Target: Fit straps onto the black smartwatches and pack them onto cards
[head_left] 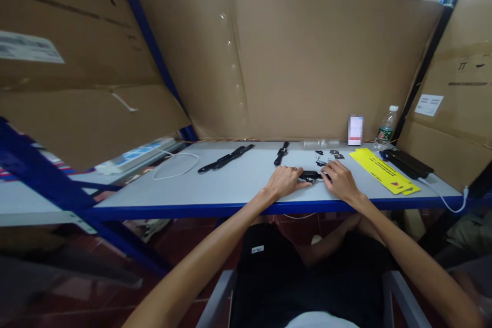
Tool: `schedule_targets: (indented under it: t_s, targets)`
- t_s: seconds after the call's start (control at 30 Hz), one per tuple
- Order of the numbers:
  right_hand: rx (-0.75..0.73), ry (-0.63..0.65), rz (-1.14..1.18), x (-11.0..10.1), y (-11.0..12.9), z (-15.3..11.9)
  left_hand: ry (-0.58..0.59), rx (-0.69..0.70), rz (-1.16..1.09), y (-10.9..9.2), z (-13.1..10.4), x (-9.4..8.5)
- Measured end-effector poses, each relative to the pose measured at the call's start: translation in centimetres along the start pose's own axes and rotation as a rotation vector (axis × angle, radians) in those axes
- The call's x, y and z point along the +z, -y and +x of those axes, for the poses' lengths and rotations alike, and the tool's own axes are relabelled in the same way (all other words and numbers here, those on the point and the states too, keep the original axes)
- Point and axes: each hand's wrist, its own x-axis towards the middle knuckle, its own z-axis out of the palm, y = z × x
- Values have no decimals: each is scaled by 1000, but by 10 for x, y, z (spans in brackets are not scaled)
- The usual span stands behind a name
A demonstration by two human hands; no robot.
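Observation:
Near the front edge of the grey table, my left hand (285,182) grips the left end of a small black tool (310,175), which lies level between my hands. At its right end, my right hand (339,179) holds it with bent fingers. Just behind are several small dark and metal parts (335,154). A similar black tool (282,154) lies further back, to the left of my hands. More long black pieces (226,159) rest together at the left of the table.
Yellow printed sheets (380,170) and a black case (409,163) with a white cable lie at the right. A phone (355,130) and a plastic bottle (385,129) stand at the back. White cable (175,178) and a power strip (136,156) are at the left. Cardboard walls surround the table.

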Motion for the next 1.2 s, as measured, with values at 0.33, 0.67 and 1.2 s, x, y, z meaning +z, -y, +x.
schedule_targets:
  t_s: [0.33,0.67,1.2]
  targets:
    - [70,248,-140,-16,49,22,23,-51,6,-3,-2,-6]
    - [81,358,-145,-10,49,29,22,-85,-19,-4,0,-6]
    - [300,440,-167,-2,71,45,22,-91,-35,-1,-1,-5]
